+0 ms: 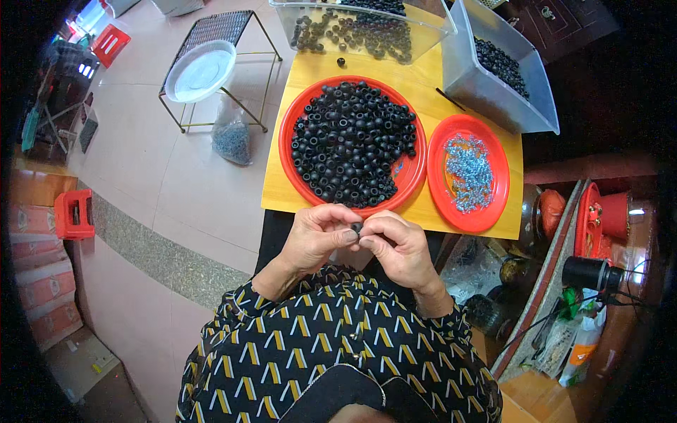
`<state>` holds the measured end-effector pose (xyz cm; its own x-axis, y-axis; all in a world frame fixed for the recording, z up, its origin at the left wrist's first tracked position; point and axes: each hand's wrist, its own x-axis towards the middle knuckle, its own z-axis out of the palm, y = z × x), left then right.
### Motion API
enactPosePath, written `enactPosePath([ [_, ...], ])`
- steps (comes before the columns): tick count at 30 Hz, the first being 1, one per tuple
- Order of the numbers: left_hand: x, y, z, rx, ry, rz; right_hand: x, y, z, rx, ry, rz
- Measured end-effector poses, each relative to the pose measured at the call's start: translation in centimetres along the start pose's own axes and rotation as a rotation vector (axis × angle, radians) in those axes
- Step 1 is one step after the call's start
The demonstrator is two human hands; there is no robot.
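Just in front of my body, at the table's near edge, both hands meet fingertip to fingertip. My left hand (321,236) pinches a small round black plastic cap (356,228) between thumb and fingers. My right hand (395,248) is closed in a pinch against the same cap; whatever its fingertips hold is too small to make out. Beyond my hands, a large round red tray (284,151) carries a heap of hollow black caps (349,137). Right of it, a smaller red oval plate (502,180) bears many tiny shiny metal pieces (468,169).
Two clear plastic bins (430,32) (539,99) with more black caps stand at the table's far side. One loose cap (341,62) lies near them. Left on the floor, a woven-top stool (218,32) supports a white basin (229,60); a filled plastic bag (231,141) sits beside it.
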<state>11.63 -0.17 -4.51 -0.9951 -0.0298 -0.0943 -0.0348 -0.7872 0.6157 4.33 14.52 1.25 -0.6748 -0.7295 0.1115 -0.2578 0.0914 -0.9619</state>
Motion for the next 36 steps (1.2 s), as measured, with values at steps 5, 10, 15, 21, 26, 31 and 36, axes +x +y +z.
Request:
enactPosePath([
  [5, -0.2, -0.3, -0.2, 0.045, 0.002, -0.03, -0.1, 0.6, -0.5, 0.018, -0.015, 0.007],
  [10, -0.3, -0.2, 0.2, 0.031, 0.019, -0.092, -0.5, 0.8, -0.3, 0.134, 0.007, 0.127],
  [15, -0.3, -0.3, -0.2, -0.047, -0.025, -0.101, -0.1, 0.5, -0.6, 0.081, -0.019, 0.294],
  [21, -0.2, 0.1, -0.6, -0.087, 0.015, -0.085, 3.1, 1.6, -4.4, -0.744, 0.172, -0.258],
  [26, -0.1, 0.6, -0.5, -0.082, 0.044, -0.037, 4.5, 3.5, -5.1, -1.032, 0.016, -0.156],
  [31, -0.1, 0.6, -0.6, -0.104, 0.048, -0.044, 5.3, 4.3, -4.6, -1.145, -0.021, -0.089],
  [36, -0.1, 0.8, -0.6, -0.093, 0.067, -0.051, 5.7, 4.5, -3.9, -1.202, -0.011, -0.029],
])
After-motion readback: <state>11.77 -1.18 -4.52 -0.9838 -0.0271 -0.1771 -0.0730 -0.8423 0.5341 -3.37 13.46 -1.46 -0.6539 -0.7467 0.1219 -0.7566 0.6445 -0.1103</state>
